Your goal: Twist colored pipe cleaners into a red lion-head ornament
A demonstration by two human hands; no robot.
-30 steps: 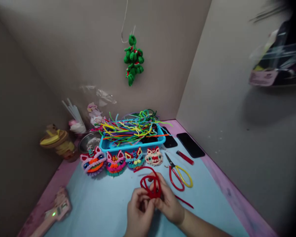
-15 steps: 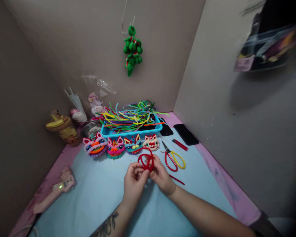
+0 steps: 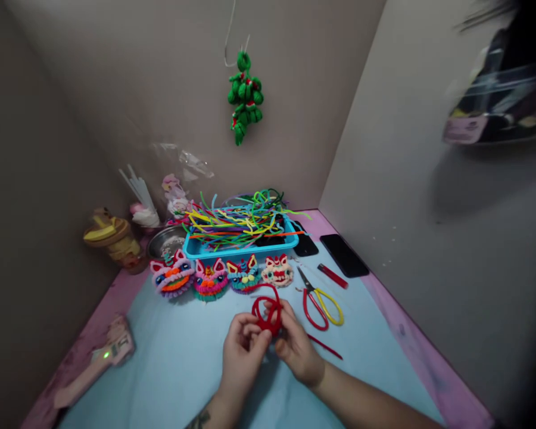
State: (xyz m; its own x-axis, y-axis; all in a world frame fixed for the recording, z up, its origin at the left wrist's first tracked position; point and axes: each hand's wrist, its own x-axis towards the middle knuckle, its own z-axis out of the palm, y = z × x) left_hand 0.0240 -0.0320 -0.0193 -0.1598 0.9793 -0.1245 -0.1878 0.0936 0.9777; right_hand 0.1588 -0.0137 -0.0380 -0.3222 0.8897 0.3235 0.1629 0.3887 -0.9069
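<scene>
Pipe cleaner [image 3: 274, 325], red, bent into crossing loops with one tail arching out, up off the cloth [image 3: 178, 357] on the near side of the tray [image 3: 241, 254]. Left hand [image 3: 243, 357]: mostly curled, thumb and fingers pinching the bottom of the loops, likely so the strands don't spring apart. Right hand [image 3: 301, 353]: half open, fingers against the right side of the loops, probably steadying them; thumb looks off, can't tell if it grips. Four animal heads [image 3: 211, 281] in a row just in front of the tray, presumably to leave working room. Scissors [image 3: 311, 290], partly open, and a loose red strip [image 3: 325, 346] sit to the near right of the tray, likely for easy right-hand reach. Colored strips [image 3: 232, 225] piled inside the tray, probably to stay together.
</scene>
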